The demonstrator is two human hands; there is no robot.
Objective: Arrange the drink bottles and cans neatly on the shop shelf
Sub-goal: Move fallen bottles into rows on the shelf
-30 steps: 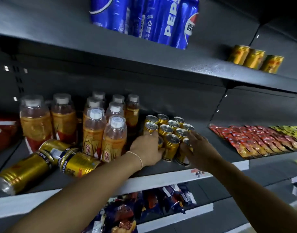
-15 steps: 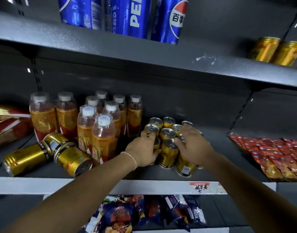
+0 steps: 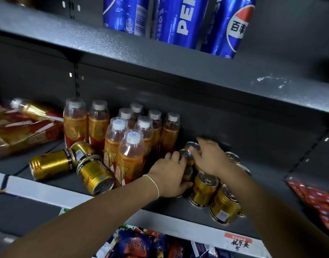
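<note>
Dark shelf [image 3: 171,207]: gold cans [image 3: 206,189] gripped between left hand [image 3: 169,174] and right hand [image 3: 212,159].

Dark grey metal shelving [image 3: 225,207] here: speckled upper shelf [image 3: 160,71] with white scuffs [image 3: 271,81] at the right, slotted upright [image 3: 77,81] on the back panel [image 3: 234,131] far left, white price strip [image 3: 48,192] along the near edge. Pretty dim.

On the middle shelf [image 3: 268,164] we find the bottles [image 3: 130,146] standing left of the upright cans [image 3: 206,190]. Three toppled cans [image 3: 92,175] lie left of the bottles, nearer the front edge. Packets [image 3: 320,198] lie at the right end, and tall cans [image 3: 178,21] stand on the shelf above.
</note>
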